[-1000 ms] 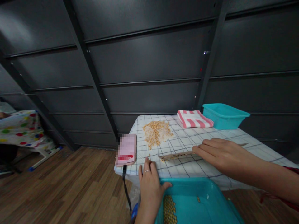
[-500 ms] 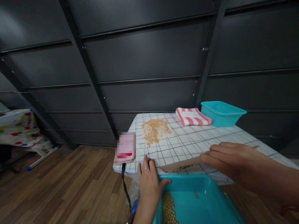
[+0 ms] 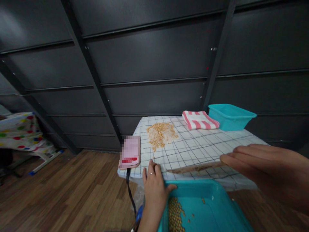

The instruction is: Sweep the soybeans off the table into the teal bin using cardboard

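— What do we see from the head camera?

— Our left hand grips the near tub at its corner, thumb hooked inside the rim, fingers together at the table edge. Loose beans lie in it.

— And the right?

— Our right hand holds its fingers straight and together, tips at the end of the cardboard strip, which lies along the table's near edge. We cannot tell whether the thumb clamps it.

— Beyond?

— A bean pile, a striped towel beside a far tub, and a pink phone.
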`<state>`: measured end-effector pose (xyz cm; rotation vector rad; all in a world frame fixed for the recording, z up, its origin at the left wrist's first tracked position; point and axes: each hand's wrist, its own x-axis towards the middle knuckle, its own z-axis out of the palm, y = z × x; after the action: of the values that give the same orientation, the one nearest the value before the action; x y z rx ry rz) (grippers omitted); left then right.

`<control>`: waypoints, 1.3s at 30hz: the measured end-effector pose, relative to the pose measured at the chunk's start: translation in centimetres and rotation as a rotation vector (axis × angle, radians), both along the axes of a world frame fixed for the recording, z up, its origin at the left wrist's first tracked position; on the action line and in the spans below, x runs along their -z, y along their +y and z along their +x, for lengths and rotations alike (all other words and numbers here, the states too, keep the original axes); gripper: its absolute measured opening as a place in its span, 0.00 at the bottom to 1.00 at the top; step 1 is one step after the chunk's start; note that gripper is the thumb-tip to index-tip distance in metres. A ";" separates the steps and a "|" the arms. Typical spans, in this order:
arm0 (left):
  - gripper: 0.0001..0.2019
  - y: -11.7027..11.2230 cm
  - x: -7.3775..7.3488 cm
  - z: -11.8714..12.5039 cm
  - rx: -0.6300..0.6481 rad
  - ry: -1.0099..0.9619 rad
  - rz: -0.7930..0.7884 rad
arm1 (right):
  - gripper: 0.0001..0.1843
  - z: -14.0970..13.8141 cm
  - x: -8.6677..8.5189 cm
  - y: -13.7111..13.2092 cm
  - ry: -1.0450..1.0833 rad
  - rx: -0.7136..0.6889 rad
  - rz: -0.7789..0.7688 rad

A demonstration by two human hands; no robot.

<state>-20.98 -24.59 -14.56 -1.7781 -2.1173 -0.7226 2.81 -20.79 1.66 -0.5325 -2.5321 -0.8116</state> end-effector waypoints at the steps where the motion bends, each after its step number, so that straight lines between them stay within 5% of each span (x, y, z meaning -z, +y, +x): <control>1: 0.36 0.0 0.0 0.0 0.003 -0.006 -0.005 | 0.18 -0.4 -0.7 0.5 -0.017 -0.031 0.029; 6: 0.36 -0.1 0.1 0.0 0.017 -0.040 -0.010 | 0.19 -2.8 -1.9 2.7 -0.129 -0.079 0.265; 18: 0.34 -0.1 0.2 0.0 -0.009 -0.139 0.057 | 0.16 -5.5 0.0 6.3 -0.108 -0.200 0.197; 28: 0.36 -0.2 0.2 0.3 -0.060 -0.118 0.022 | 0.14 -6.1 0.0 5.2 -0.167 -0.275 0.172; 39: 0.39 -0.1 0.3 0.1 -0.067 -0.086 0.001 | 0.14 -5.9 0.8 6.3 -0.138 -0.168 0.257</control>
<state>-20.84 -24.70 -14.88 -1.6947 -2.2201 -0.7958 -3.05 -14.46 0.86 -0.1831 -2.4997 -1.1205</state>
